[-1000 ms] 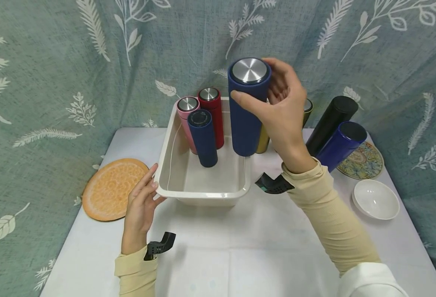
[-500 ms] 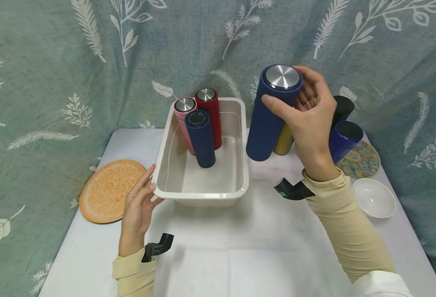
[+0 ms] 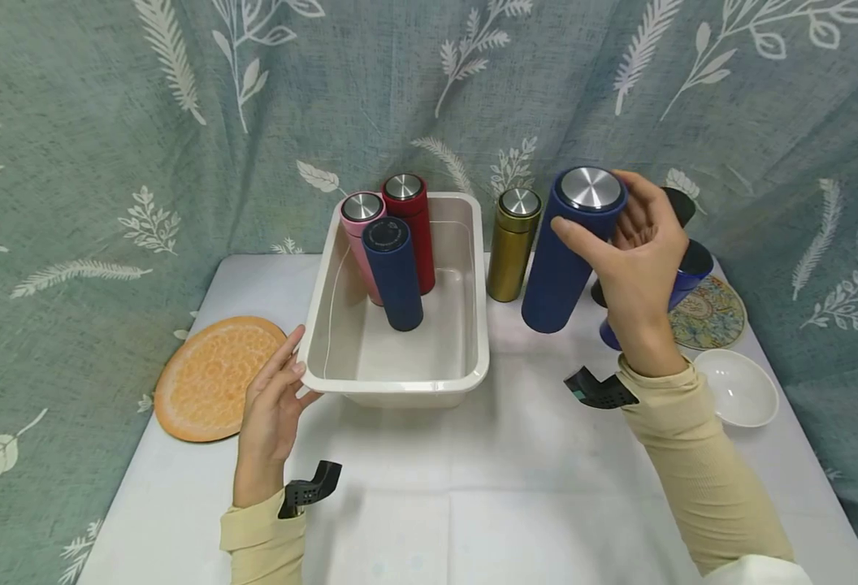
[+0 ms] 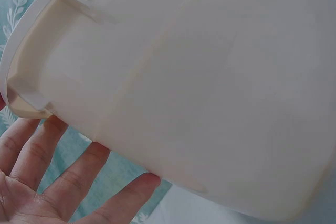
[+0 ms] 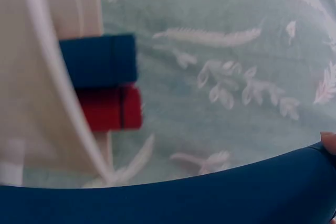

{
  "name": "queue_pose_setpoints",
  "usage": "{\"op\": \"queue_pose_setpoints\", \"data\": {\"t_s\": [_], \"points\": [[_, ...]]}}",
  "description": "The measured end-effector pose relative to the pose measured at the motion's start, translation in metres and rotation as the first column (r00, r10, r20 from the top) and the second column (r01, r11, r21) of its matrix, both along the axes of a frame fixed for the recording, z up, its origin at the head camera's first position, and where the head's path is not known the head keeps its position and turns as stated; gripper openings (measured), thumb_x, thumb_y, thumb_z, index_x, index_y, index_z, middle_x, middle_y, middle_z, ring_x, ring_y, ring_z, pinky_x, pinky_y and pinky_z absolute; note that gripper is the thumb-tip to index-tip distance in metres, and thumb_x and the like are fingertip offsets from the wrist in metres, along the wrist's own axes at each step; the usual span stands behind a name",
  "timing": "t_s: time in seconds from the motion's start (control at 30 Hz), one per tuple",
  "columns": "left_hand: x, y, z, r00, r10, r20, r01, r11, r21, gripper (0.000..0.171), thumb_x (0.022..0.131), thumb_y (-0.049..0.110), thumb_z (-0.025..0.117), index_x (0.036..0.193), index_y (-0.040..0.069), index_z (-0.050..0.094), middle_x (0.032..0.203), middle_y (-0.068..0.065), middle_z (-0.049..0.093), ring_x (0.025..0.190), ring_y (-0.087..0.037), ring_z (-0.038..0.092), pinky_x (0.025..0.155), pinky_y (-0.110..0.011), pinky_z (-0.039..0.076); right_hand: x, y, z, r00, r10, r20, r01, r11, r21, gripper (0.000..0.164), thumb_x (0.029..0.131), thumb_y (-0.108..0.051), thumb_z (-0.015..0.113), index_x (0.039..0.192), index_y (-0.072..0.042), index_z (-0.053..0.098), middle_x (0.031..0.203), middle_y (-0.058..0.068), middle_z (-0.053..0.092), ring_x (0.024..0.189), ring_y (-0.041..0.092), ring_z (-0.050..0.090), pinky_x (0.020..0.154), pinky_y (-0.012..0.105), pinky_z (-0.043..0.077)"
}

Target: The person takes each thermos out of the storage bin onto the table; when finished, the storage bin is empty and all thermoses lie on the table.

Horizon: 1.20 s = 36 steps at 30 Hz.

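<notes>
My right hand [image 3: 644, 276] grips a large blue thermos flask [image 3: 571, 252] near its silver lid, thumb in front. The flask leans slightly, right of the gold flask [image 3: 513, 252]; whether its base touches the table I cannot tell. Its blue side [image 5: 210, 198] crosses the bottom of the right wrist view. My left hand [image 3: 271, 422] touches the near-left corner of the cream plastic bin [image 3: 396, 385], fingers spread and mostly straight; its fingertips meet the bin's wall [image 4: 184, 103] in the left wrist view. Inside the bin stand pink [image 3: 359, 244], red [image 3: 416, 236] and smaller blue [image 3: 394, 280] flasks.
Partly hidden behind my right hand are a black flask [image 3: 681, 203] and a shiny blue tumbler [image 3: 685, 284]. A patterned round mat [image 3: 714, 317] and white bowl [image 3: 739, 390] lie at right. An orange round mat [image 3: 213, 382] lies left. A leaf-print curtain [image 3: 370, 97] hangs behind.
My right hand has carried the large blue flask from above the bin's right rim rightward and lower, past the gold flask, which now shows fully. My left hand stays at the bin's corner.
</notes>
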State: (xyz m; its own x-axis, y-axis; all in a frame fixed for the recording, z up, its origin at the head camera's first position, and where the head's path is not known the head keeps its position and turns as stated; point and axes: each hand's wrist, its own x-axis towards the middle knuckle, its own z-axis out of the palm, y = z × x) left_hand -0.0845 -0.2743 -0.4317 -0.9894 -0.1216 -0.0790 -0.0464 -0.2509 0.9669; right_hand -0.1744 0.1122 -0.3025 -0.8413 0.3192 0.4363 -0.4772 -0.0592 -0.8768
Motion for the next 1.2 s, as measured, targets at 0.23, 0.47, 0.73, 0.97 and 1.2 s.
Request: {"op": "queue_pose_setpoints", "data": {"t_s": [0.23, 0.47, 0.73, 0.97, 1.2], "points": [[0.0, -0.001, -0.001, 1.0, -0.006, -0.006, 0.006, 1.0, 0.008, 0.051, 0.104, 0.008, 0.045, 0.155, 0.009, 0.039, 0.136, 0.008, 0.062, 0.115, -0.01, 0.065, 0.088, -0.034, 0.057, -0.005, 0.014, -0.026, 0.992, -0.085, 0.089, 0.079, 0.994, 0.07, 0.063, 0.071, -0.006, 0.089, 0.128, -0.012, 0.063, 0.12, 0.006, 0.071, 0.113, 0.019, 0.067, 0.095, 0.025, 0.052], [-0.001, -0.001, -0.001, 1.0, -0.007, -0.007, 0.007, 1.0, 0.007, 0.051, 0.104, 0.008, 0.045, 0.155, 0.009, 0.038, 0.136, 0.008, 0.062, 0.115, -0.01, 0.065, 0.088, -0.034, 0.057, -0.011, 0.023, -0.053, 0.98, -0.124, 0.154, 0.106, 0.987, 0.121, 0.066, 0.072, -0.009, 0.089, 0.131, -0.016, 0.061, 0.123, 0.0, 0.068, 0.115, 0.016, 0.065, 0.099, 0.026, 0.05], [0.001, -0.001, -0.001, 1.0, -0.01, -0.004, 0.01, 1.0, 0.005, 0.052, 0.104, 0.008, 0.045, 0.155, 0.01, 0.038, 0.138, 0.008, 0.06, 0.116, -0.009, 0.064, 0.089, -0.034, 0.056, -0.014, 0.027, -0.074, 0.97, -0.156, 0.186, 0.124, 0.977, 0.174, 0.068, 0.073, -0.012, 0.089, 0.134, -0.018, 0.06, 0.127, 0.002, 0.066, 0.115, 0.012, 0.064, 0.101, 0.025, 0.05], [0.002, -0.002, -0.001, 1.0, -0.012, -0.004, 0.012, 1.0, 0.013, 0.052, 0.104, 0.007, 0.045, 0.156, 0.009, 0.037, 0.138, 0.007, 0.06, 0.115, -0.009, 0.065, 0.09, -0.034, 0.056, -0.014, 0.03, -0.087, 0.968, -0.166, 0.191, 0.13, 0.974, 0.188, 0.068, 0.073, -0.013, 0.089, 0.134, -0.02, 0.06, 0.129, 0.002, 0.065, 0.115, 0.011, 0.064, 0.101, 0.024, 0.05], [0.001, -0.001, -0.002, 1.0, -0.011, -0.011, 0.011, 1.0, 0.013, 0.052, 0.104, 0.008, 0.045, 0.155, 0.009, 0.038, 0.138, 0.008, 0.061, 0.114, -0.009, 0.065, 0.089, -0.034, 0.057, -0.013, 0.031, -0.099, 0.961, -0.187, 0.202, 0.155, 0.974, 0.167, 0.067, 0.073, -0.01, 0.089, 0.133, -0.016, 0.06, 0.128, 0.002, 0.065, 0.115, 0.009, 0.064, 0.101, 0.022, 0.049]]}}
